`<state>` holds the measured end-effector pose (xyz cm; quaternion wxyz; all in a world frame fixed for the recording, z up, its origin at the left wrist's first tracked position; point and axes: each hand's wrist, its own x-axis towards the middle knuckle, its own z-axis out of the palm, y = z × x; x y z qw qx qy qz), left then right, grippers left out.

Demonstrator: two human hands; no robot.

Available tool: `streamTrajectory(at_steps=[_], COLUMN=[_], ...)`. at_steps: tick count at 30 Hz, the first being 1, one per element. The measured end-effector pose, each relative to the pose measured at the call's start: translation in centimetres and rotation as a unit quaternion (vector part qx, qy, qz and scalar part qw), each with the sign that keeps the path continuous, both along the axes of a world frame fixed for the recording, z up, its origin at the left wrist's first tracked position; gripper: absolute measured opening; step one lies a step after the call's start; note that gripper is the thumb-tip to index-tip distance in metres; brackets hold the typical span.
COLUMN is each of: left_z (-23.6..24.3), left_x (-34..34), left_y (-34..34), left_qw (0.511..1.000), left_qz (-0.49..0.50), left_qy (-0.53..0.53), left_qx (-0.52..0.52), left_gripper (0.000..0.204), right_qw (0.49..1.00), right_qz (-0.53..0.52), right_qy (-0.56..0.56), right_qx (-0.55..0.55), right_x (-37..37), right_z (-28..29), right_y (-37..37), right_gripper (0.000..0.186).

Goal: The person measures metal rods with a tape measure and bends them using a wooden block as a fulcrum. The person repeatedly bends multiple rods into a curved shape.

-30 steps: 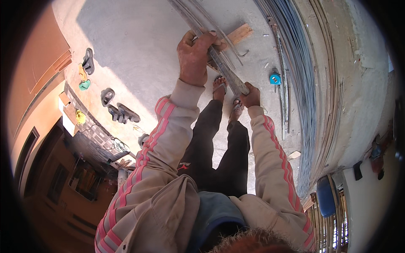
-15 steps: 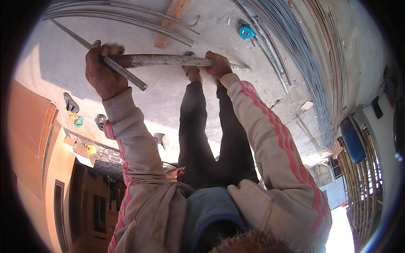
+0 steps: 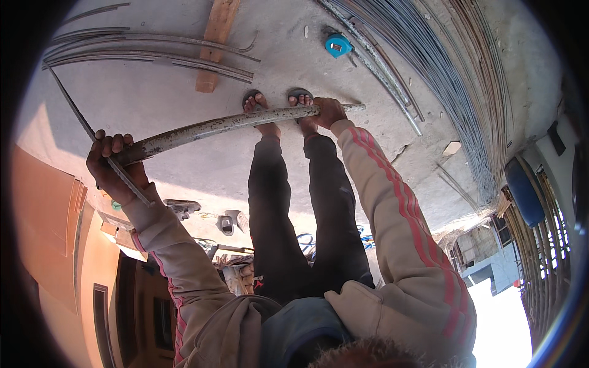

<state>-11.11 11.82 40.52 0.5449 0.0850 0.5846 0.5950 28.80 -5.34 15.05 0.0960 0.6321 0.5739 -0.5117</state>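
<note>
My left hand (image 3: pixel 116 165) is closed at the left end of a long, worn, whitish metal pipe (image 3: pixel 215 127). A thin steel rod (image 3: pixel 70 98) slants across that end and passes under my curled fingers. Near the pipe's other end, my right hand (image 3: pixel 329 111) is wrapped around it. The pipe spans the space in front of my legs, its left end nearer to me, and a narrower tip shows past my right hand. How the rod meets the pipe is hidden by my left fingers.
Several loose steel rods (image 3: pixel 153 56) lie at the far left, crossing a wooden plank (image 3: pixel 215 43). A blue tape measure (image 3: pixel 337 45) lies beside metal pipes (image 3: pixel 380 67) on the floor. A large bundle of rods (image 3: pixel 429 67) runs along the right. My sandaled feet (image 3: pixel 300 98) are beyond the pipe.
My left hand has moved left and toward me with the rod and the pipe's end, so the pipe slants more. My right hand has shifted slightly right and toward me.
</note>
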Motion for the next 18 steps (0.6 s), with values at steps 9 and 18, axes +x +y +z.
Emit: streamTrajectory(at_steps=[9, 18], left_z=[-0.2, 0.0], left_x=[-1.6, -3.8], left_y=[-0.6, -0.8], left_qw=[0.999, 0.991], left_qz=[-0.040, -0.089], left_qy=[-0.011, -0.091], left_qx=[0.008, 0.033], left_gripper=[0.018, 0.024], right_qw=[0.997, 0.866], right_qz=[-0.056, -0.279], right_qy=[0.029, -0.414], right_qx=[0.047, -0.040], right_x=[7.7, 21.5], right_z=[-1.8, -12.0], right_y=[-2.8, -6.7], right_gripper=[0.052, 0.048])
